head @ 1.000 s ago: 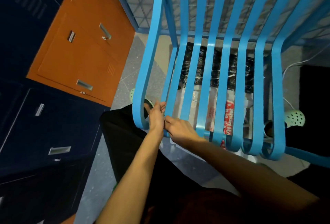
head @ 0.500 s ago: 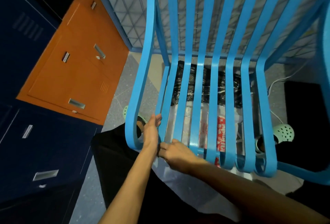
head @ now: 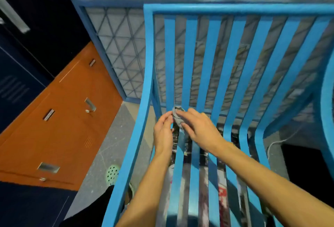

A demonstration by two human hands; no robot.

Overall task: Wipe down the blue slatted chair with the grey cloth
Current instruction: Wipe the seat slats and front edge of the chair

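Hands met at the bend of the blue slatted chair [head: 150, 64], where seat rose into back. There the right hand [head: 198, 129] kept its grip clamped on the bunched grey cloth [head: 178, 117] against a slat [head: 180, 147]. Curled fingers [head: 169, 118] of the left hand [head: 162, 133] touched the cloth's edge; whether that grip pinched it I could not tell

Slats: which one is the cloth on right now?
The second thin slat from the left: only there the left hand and right hand hold the cloth.
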